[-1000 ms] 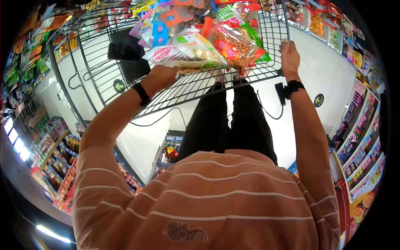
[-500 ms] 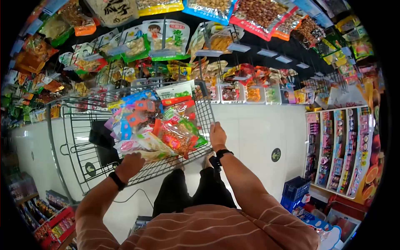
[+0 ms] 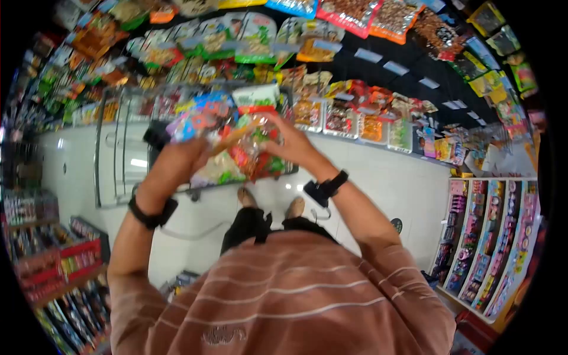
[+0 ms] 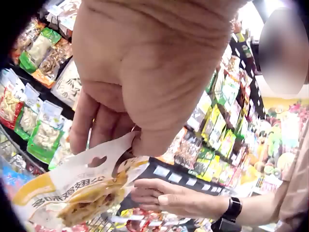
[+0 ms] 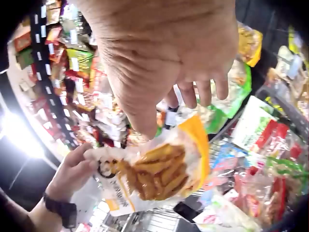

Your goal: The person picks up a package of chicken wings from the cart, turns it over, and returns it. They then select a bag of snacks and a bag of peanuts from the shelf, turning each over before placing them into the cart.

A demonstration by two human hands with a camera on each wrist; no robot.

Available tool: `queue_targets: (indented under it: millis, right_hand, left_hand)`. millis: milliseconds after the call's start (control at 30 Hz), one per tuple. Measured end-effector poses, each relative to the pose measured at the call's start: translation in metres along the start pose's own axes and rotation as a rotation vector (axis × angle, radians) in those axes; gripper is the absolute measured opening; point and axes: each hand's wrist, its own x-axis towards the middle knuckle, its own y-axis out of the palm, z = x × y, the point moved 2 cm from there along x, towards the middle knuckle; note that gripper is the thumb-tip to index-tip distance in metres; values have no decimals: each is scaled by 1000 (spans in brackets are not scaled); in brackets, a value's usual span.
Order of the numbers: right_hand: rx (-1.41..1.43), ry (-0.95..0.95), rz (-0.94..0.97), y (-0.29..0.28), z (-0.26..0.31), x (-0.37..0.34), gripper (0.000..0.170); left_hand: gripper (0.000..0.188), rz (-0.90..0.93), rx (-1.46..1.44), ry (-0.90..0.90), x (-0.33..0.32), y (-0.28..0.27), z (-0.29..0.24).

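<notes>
A snack bag [image 5: 153, 176] is pinched at one end by the left hand [image 5: 73, 170]; above it, the right hand [image 5: 166, 53] is seen with fingers [image 5: 204, 93] extended. Colourful packs [image 5: 263, 181] are held in the wire cart [image 5: 164, 221].

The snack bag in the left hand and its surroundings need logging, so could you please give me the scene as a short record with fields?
Held item: snack bag, white and orange, brown contents visible
Left hand: grips the bag at one end
Right hand: beside the bag, fingers extended; contact unclear
Below: shopping cart holding colourful packets
Beyond: display shelves with packaged snacks
Floor: pale and shiny
</notes>
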Motion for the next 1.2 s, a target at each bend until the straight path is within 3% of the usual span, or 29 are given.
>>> queue_targets:
  millis: [33, 100, 200, 300, 433, 533, 633, 667, 767, 867, 1000, 1200]
  right_hand:
    - [-32, -120, 30, -3, 16, 1, 72]
    - [-317, -284, 15, -14, 35, -3, 66]
    - [-246, -188, 129, -37, 56, -17, 58]
    - [143, 120, 354, -46, 68, -39, 53]
    - [455, 322, 406, -46, 72, -65, 48]
    - [478, 275, 381, -49, 61, -74, 45]
    - [524, 354, 283, -57, 47, -82, 45]
    - [555, 345, 235, -59, 44, -84, 46]
    - [659, 338, 124, -65, 40, -91, 46]
    - [727, 352, 99, -68, 43, -91, 49]
    - [819, 362, 29, -58, 35, -87, 50]
    - [893, 406, -23, -56, 24, -69, 49]
  left_hand:
    - [16, 7, -66, -76, 8, -14, -22]
    - [16, -113, -280, -25, 19, -20, -44]
    - [17, -124, -354, -69, 34, -29, -71]
    - [17, -147, -424, -52, 44, -27, -89]
    - [22, -141, -492, -17, 59, -21, -92]
    - [27, -182, -631, -153, 60, -19, -90]
    - [34, -426, -622, -195, 48, -14, -73]
    - [44, -467, -603, -229, 38, -12, -72]
    - [51, -436, -987, -492, 8, 19, -72]
    - [53, -336, -1168, -572, -2, 59, -84]
    - [44, -322, -1173, -547, 5, 85, -101]
    - [32, -276, -1157, -446, 29, 100, -78]
